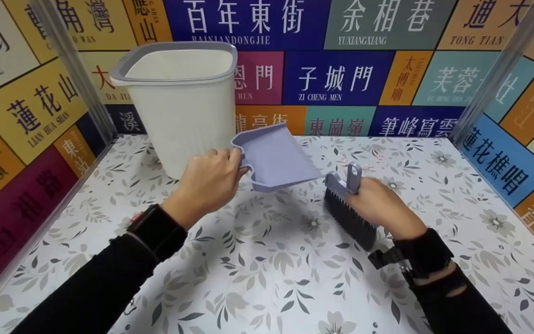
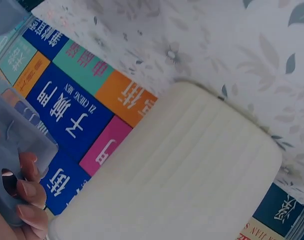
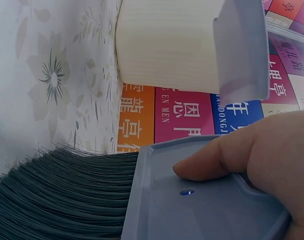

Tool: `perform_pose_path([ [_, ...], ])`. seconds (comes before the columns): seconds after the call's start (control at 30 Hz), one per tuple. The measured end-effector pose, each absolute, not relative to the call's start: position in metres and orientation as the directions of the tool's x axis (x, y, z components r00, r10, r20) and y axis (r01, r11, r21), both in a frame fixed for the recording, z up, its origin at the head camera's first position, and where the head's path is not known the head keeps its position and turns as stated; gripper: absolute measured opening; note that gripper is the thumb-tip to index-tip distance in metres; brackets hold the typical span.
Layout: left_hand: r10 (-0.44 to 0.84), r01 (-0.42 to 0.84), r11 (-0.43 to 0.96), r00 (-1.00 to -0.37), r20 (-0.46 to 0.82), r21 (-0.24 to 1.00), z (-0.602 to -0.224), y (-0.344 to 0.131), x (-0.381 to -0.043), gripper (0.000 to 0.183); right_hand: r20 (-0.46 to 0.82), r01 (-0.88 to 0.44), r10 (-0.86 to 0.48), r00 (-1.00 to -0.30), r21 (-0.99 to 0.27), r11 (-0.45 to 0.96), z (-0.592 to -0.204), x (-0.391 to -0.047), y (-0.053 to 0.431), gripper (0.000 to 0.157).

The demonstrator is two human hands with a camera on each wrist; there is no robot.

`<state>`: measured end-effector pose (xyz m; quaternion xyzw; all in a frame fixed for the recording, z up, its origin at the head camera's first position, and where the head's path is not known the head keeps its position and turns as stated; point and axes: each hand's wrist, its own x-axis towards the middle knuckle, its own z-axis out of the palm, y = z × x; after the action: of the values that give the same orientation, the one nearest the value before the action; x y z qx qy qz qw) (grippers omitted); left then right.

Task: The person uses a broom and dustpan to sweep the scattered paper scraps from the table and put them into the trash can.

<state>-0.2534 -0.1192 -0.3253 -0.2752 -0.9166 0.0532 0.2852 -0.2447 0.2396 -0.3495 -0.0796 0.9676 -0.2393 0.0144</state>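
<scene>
In the head view my left hand (image 1: pixel 211 180) grips a grey-blue dustpan (image 1: pixel 278 157) by its handle end, holding it above the table beside the white bin. The pan's wide edge points right. My right hand (image 1: pixel 380 202) holds a hand brush (image 1: pixel 348 213) with dark bristles, which point down toward the table. In the right wrist view the thumb lies along the brush's grey back (image 3: pixel 206 200). Curled fingers (image 2: pixel 32 192) show around the dustpan handle in the left wrist view. The brush is close to the dustpan's edge, with a small gap between them.
A tall white bin (image 1: pixel 188 111) with a grey rim stands at the back left, next to my left hand. The table (image 1: pixel 267 278) has a leaf-patterned cover. Panels with printed signs (image 1: pixel 341 79) enclose the back and sides. Tiny pinkish bits (image 1: pixel 355 162) lie behind the brush.
</scene>
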Motion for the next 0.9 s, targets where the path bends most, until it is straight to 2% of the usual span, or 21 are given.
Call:
perform_pose_path([
  [0.27,0.629,0.558,0.775,-0.634,0.450,-0.297,-0.361,-0.116,-0.249,0.041,0.028,-0.160,-0.166,-0.986,-0.460,0.874,-0.350,-0.245,0.240,0.083],
  [0.53,0.661,0.579,0.750,-0.628,0.410,-0.320,-0.387,-0.108,-0.246,0.037,0.037,-0.169,-0.171,-0.985,-0.460,0.872,-0.350,-0.245,0.239,0.079],
  [0.8,0.709,0.632,0.705,-0.614,0.347,-0.322,-0.406,-0.103,-0.243,0.034,0.035,-0.165,-0.167,-0.985,-0.451,0.877,-0.350,-0.245,0.239,0.086],
  [0.9,0.701,0.642,0.713,-0.640,0.315,-0.282,-0.410,-0.100,-0.242,0.034,0.015,-0.141,-0.151,-0.988,-0.450,0.882,-0.349,-0.245,0.239,0.090],
])
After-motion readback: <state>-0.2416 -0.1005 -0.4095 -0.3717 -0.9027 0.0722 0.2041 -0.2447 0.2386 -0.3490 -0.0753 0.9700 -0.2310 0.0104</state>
